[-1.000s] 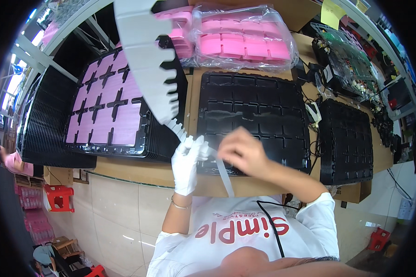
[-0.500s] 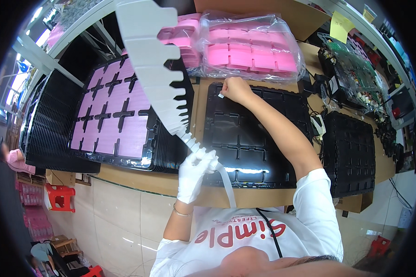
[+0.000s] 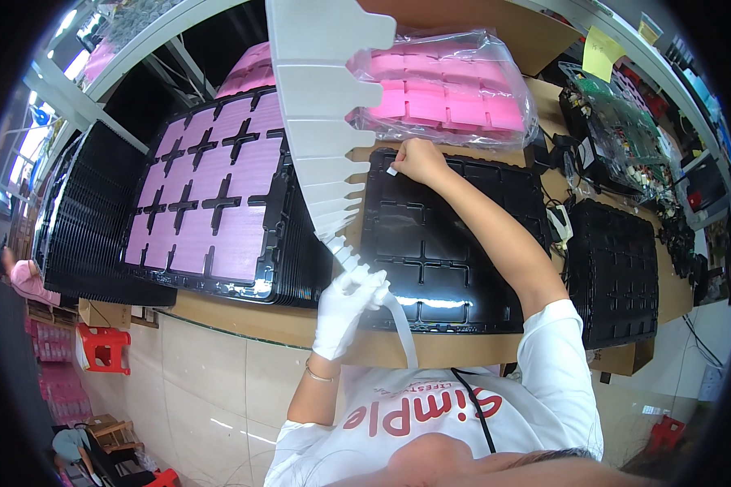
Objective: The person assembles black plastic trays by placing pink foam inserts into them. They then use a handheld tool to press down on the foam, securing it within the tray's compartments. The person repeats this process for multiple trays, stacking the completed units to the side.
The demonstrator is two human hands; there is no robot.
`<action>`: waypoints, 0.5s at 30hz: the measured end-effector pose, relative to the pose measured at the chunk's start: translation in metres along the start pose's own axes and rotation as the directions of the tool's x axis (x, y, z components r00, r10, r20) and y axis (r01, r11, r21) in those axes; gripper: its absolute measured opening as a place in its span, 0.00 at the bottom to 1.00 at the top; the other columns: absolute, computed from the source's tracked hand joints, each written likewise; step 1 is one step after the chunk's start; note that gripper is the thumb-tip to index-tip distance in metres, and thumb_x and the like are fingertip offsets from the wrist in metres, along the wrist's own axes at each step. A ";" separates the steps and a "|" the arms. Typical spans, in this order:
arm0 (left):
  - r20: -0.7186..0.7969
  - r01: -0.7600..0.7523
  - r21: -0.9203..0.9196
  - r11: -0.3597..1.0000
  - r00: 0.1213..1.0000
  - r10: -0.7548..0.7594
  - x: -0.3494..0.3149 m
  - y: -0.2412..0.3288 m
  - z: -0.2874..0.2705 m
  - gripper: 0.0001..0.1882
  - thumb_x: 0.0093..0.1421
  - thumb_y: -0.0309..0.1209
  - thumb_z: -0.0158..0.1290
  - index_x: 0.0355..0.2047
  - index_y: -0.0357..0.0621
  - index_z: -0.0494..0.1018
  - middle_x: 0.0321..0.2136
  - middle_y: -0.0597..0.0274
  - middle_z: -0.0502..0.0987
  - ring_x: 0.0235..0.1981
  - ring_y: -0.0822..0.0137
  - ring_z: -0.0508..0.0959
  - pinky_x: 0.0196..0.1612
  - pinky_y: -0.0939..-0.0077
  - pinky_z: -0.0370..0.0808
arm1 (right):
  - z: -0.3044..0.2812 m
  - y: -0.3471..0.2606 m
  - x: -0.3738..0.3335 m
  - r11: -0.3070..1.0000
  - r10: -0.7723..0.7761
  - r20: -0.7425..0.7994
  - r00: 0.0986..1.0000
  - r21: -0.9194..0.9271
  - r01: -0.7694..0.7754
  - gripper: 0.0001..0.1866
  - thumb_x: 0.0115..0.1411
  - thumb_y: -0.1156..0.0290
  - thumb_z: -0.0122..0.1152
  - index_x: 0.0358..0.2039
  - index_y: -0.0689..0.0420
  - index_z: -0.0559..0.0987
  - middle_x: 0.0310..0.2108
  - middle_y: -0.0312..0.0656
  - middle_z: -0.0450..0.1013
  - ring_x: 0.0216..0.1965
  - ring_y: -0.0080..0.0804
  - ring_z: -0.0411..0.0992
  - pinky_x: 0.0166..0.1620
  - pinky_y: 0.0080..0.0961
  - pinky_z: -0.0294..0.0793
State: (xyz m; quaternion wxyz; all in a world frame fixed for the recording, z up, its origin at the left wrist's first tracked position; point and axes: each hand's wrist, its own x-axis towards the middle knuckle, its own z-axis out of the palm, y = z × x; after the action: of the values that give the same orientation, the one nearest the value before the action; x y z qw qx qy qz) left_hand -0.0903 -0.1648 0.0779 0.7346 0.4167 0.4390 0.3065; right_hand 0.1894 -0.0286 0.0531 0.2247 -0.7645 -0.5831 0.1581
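Note:
My left hand [image 3: 351, 307], in a white glove, is closed round a long white strip [image 3: 321, 105] with a row of notches along one edge. The strip rises from the fist toward the top of the view, looking very large there, and its plain narrow tail hangs below the hand. My bare right hand [image 3: 422, 162] is closed in a pinch at the far left corner of a black plastic tray [image 3: 439, 280]. A small white piece [image 3: 392, 171] shows at its fingertips, against the tray. Molded cross-shaped ridges mark the tray's surface.
Left of it stands a stack of black trays [image 3: 268, 268], its top one lined with pink sheets [image 3: 207, 183]. Bagged pink foam pieces [image 3: 455, 89] lie behind. More black trays [image 3: 617, 276] and bagged circuit boards [image 3: 625, 134] are at right. Another person [image 3: 31, 280] is far left.
The upper part of the white strip has swung to the right, now covering part of the pink foam. Both hands have stayed almost in place.

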 end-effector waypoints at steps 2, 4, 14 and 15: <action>-0.005 0.004 0.002 1.000 1.000 -0.004 0.000 0.000 0.002 0.09 0.62 0.27 0.58 0.40 0.37 0.77 0.32 0.64 0.79 0.31 0.76 0.79 0.29 0.85 0.72 | -0.001 -0.003 0.001 0.999 0.046 0.001 0.999 -0.022 -0.046 0.09 0.45 0.69 0.66 0.27 0.58 0.85 0.32 0.54 0.79 0.38 0.51 0.78 0.43 0.42 0.77; -0.007 0.006 0.007 1.000 1.000 -0.006 0.000 0.001 0.001 0.09 0.62 0.28 0.58 0.41 0.37 0.77 0.31 0.64 0.79 0.31 0.76 0.79 0.30 0.85 0.72 | 0.000 -0.005 0.003 0.996 0.064 0.003 0.998 -0.056 -0.064 0.11 0.45 0.69 0.67 0.29 0.60 0.84 0.33 0.55 0.79 0.39 0.51 0.78 0.44 0.42 0.77; 0.046 0.007 0.014 1.000 0.999 -0.008 0.000 -0.001 -0.004 0.10 0.61 0.28 0.59 0.41 0.37 0.76 0.34 0.63 0.79 0.33 0.76 0.79 0.31 0.86 0.72 | 0.003 -0.009 0.004 0.992 0.077 -0.025 0.997 -0.100 -0.079 0.13 0.45 0.67 0.70 0.29 0.62 0.83 0.33 0.55 0.79 0.39 0.50 0.78 0.43 0.41 0.77; 0.053 0.006 0.019 1.000 0.999 -0.007 0.000 -0.001 -0.004 0.10 0.61 0.28 0.59 0.41 0.37 0.75 0.34 0.63 0.79 0.33 0.76 0.79 0.31 0.86 0.73 | -0.001 -0.011 0.003 0.991 0.094 -0.001 0.996 -0.100 -0.094 0.16 0.45 0.67 0.69 0.32 0.64 0.83 0.35 0.56 0.78 0.40 0.51 0.78 0.44 0.41 0.78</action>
State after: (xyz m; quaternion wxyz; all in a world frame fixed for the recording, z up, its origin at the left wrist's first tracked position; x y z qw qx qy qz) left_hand -0.0934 -0.1639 0.0761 0.7429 0.4302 0.4238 0.2889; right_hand 0.1814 -0.0236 0.0595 0.1772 -0.8011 -0.5542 0.1406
